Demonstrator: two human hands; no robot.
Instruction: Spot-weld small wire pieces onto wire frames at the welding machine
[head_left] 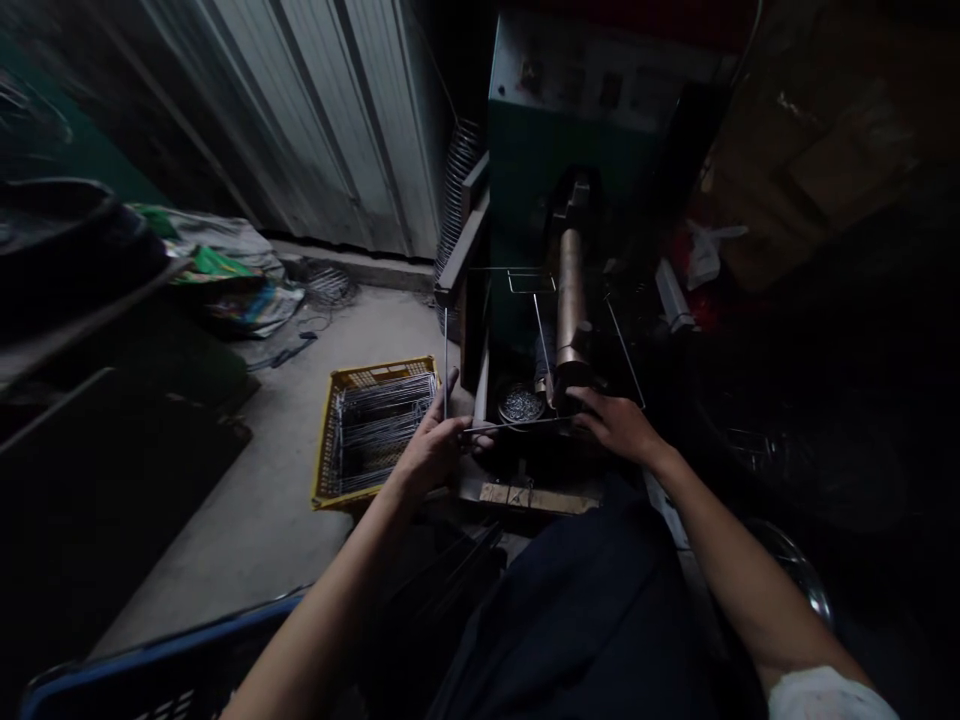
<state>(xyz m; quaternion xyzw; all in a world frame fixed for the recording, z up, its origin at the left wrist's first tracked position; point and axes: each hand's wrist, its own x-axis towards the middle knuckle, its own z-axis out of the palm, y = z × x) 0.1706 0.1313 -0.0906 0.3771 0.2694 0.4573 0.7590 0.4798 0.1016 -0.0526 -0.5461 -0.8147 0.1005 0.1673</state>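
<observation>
A bent wire frame spans the front of a machine with a thick metal arm. My left hand grips the frame's left corner, thumb and fingers closed round the wire. At the right, my right hand has its fingers closed at the wire's front bar, just under the tip of the machine's arm; the fingertips are partly hidden in shadow. Between the hands, behind the front wire, is a round dish of small metal pieces.
A yellow crate of wire pieces stands on the floor left of my left hand. A blue crate is at the lower left. A wooden strip lies nearest my lap. Sacks lie by the corrugated wall.
</observation>
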